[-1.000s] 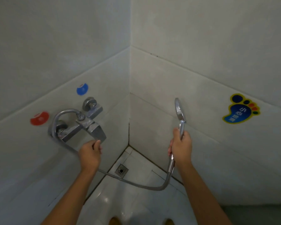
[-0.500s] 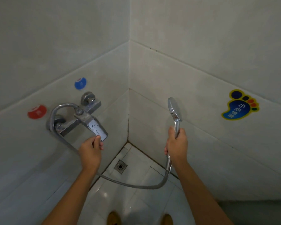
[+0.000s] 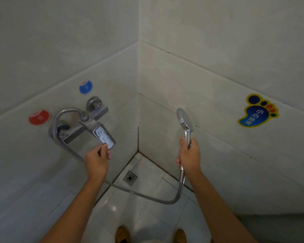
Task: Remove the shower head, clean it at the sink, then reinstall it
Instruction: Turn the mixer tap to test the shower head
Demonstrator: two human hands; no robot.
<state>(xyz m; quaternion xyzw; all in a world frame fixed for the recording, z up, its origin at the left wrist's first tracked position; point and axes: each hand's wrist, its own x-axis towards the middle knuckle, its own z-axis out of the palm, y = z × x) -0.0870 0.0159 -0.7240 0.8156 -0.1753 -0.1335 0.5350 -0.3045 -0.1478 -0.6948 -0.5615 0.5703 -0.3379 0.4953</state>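
A chrome shower head [image 3: 183,119] points up and left, its handle gripped in my right hand [image 3: 189,155] near the right wall. A metal hose [image 3: 147,196] runs from the handle down, across the floor corner, and up to the chrome mixer tap [image 3: 81,126] on the left wall. The tap's flat lever [image 3: 104,135] is tilted up, with water drops on it. My left hand [image 3: 97,159] pinches the lever's lower tip between thumb and fingers.
Tiled walls meet in a corner ahead. A floor drain [image 3: 129,178] sits in that corner. A red sticker [image 3: 39,117] and a blue sticker [image 3: 85,87] mark the left wall, and a blue foot-shaped sticker [image 3: 256,114] marks the right wall. My shoes [image 3: 123,235] show at the bottom.
My left hand has raised the tap lever from hanging down to tilted up. The shower head has shifted slightly left in my right hand.
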